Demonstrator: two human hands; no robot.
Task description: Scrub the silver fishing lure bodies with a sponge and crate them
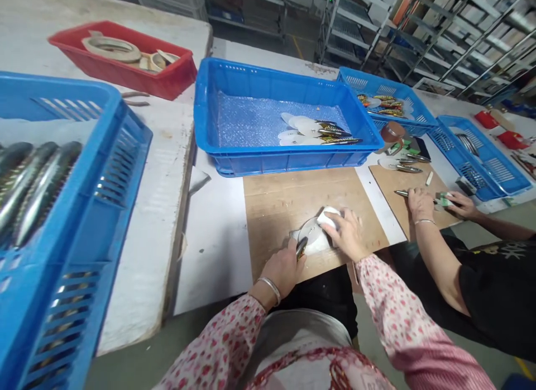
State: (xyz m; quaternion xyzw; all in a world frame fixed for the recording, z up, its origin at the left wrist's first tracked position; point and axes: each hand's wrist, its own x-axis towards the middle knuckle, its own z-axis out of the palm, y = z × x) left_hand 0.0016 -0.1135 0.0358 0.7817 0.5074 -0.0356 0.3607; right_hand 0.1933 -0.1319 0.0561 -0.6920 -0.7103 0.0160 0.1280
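Observation:
In the head view my left hand (285, 265) is closed around a dark, shiny fishing lure (301, 248), whose body is mostly hidden by the fingers. A rounded, translucent lip (309, 230) points away from the lure, over a white cloth or paper (319, 243) on the brown board (276, 203). Pinched in my right hand (348, 233) is a small white pad (328, 215), touching or very close to the lip's right side. Whether the pad is foam or folded cloth I cannot tell.
Beyond the board stands a blue tray (268, 162) with several lipped lures (318, 134). A blue crate (129, 136) of lures stands left, near a red bin (125, 74) of tape rolls and pliers (134, 98). At right, a co-worker's hands (422, 204) handle another lure.

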